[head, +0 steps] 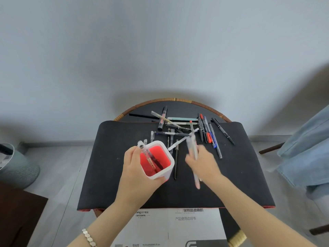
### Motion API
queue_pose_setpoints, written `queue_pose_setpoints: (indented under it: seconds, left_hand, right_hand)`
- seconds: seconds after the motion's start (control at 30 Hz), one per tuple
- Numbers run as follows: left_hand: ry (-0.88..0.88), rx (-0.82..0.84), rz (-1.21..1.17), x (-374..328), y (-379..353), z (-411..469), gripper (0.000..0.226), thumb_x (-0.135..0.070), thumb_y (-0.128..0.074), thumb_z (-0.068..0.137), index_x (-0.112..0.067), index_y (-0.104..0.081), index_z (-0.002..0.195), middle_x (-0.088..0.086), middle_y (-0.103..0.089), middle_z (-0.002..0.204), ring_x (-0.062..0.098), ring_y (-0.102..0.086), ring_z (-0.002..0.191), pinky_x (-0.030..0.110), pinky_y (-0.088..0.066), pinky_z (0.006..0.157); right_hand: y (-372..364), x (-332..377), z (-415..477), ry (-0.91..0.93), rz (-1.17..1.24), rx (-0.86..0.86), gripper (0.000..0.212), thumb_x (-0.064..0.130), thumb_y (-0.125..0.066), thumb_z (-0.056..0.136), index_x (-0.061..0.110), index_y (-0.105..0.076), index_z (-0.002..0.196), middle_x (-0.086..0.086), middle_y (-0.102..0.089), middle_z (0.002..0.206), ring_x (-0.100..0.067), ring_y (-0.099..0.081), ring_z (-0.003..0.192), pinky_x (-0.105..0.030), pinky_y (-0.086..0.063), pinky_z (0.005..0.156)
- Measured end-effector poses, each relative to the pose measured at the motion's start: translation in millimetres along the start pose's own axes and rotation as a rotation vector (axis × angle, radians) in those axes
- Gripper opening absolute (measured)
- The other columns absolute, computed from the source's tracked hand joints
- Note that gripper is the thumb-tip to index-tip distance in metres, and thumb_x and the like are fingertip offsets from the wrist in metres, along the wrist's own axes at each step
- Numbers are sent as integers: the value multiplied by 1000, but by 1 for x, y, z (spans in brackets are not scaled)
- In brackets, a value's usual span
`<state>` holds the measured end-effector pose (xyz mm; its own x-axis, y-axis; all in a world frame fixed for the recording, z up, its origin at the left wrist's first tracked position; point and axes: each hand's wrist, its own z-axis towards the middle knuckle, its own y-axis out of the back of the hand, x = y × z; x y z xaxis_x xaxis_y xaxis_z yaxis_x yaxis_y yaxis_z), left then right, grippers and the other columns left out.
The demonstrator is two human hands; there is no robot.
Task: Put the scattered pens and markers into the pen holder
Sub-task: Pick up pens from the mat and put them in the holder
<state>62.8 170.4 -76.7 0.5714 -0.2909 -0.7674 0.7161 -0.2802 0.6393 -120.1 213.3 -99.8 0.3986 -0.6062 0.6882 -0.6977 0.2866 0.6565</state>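
1. The pen holder [161, 168], white outside and red inside, is held tilted above the black mat [110, 166] at mid-bench, with a clear pen [146, 155] standing in it.
2. The left hand [137, 173] is clamped round the holder from 8 o'clock.
3. At 3 o'clock, the right hand [202, 162] is closed on a blurred bundle of pens [193, 148].
4. Scattered pens and markers [179, 128] are seen at 12 to 2 o'clock on the mat.

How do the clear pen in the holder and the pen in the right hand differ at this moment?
The clear pen leans inside the pen holder, sharp in the picture; the pen in the right hand is above the mat, blurred. The clear pen is held by nothing; the right hand grips the other, while the left hand holds the holder. Both look pale and slim.
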Motion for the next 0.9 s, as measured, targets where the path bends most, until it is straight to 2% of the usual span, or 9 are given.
queue_pose_setpoints:
  seconds: [0.17,0.23,0.3,0.4,0.53,0.6,0.7,0.77,0.9]
  left_hand:
    - [-56,31,31,-1,-10,-2,91,-35,-84,57,-23,-32,131,-22,-22,116,0,-34,107,14,-36,86]
    - [-65,41,6,-3,-15,-2,85,-38,-84,56,-24,-37,125,-23,-23,113,0,-38,105,9,-36,84]
    - [-57,40,-33,-4,-19,-2,78,-41,-84,55,-25,-40,118,-24,-25,110,1,-43,102,2,-35,76]
    - [-64,43,-38,-2,-22,-1,81,-38,-85,55,-24,-40,121,-23,-24,113,1,-42,100,-2,-33,68]
    - [-70,44,8,1,-19,2,90,-41,-84,56,-23,-34,129,-22,-22,116,1,-38,104,-5,-30,65]
    - [-68,38,2,1,-18,2,88,-42,-83,57,-23,-34,128,-21,-23,116,2,-38,106,-3,-30,68]
    - [-41,23,-21,1,-13,3,87,-43,-82,57,-23,-35,127,-20,-25,116,2,-37,105,7,-35,79]
    - [-37,26,1,2,-11,3,87,-42,-82,58,-23,-35,128,-21,-24,116,2,-36,106,13,-38,84]
    - [-14,22,18,2,-9,4,90,-40,-83,58,-23,-32,130,-19,-25,118,2,-34,107,14,-37,84]
  right_hand:
    - [59,64,-42,416,477,-312,15,28,-60,84,27,-45,84,14,-55,67,8,-59,59,-8,-48,53]
    - [55,76,-52,459,459,-225,16,23,-62,83,26,-47,81,16,-54,67,12,-58,59,-5,-47,51]
    - [33,75,-56,395,317,-33,11,22,-61,85,19,-51,81,12,-55,66,9,-58,55,-7,-46,49]
    - [-3,59,-55,291,77,104,15,31,-60,84,16,-57,89,5,-60,74,-4,-62,71,-21,-52,67]
    - [-4,56,-56,383,97,81,23,36,-63,80,25,-60,101,6,-63,92,-8,-58,88,-23,-50,79]
    - [10,56,-51,447,131,40,39,42,-60,79,23,-59,112,9,-63,97,-2,-54,84,-14,-44,74]
    - [29,42,-19,311,206,-192,30,38,-52,87,18,-62,106,7,-63,89,-5,-56,79,-12,-40,66]
    - [28,24,17,143,38,-281,29,32,-51,89,12,-61,107,0,-62,87,-13,-57,80,-22,-40,69]
    - [-1,2,59,-29,-393,-131,31,27,-52,89,4,-50,109,-16,-59,111,-30,-57,101,-37,-46,76]
